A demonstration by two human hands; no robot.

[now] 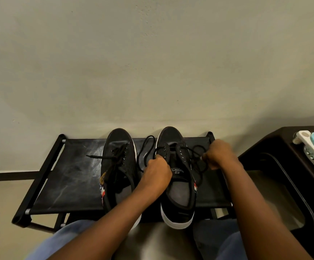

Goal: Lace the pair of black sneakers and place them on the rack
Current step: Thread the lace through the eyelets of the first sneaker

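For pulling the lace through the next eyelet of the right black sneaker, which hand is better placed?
The right hand, likely. It already pinches the free end of the black lace beside the right black sneaker. The left hand grips the shoe's eyelet edge, steadying it on the black fabric rack.

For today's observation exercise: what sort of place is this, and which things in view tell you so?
Probably a room or hallway in a home. A low black shoe rack stands against a plain wall with two black sneakers on it, and a dark cabinet stands beside it.

Black sneakers [176, 177] — white soles
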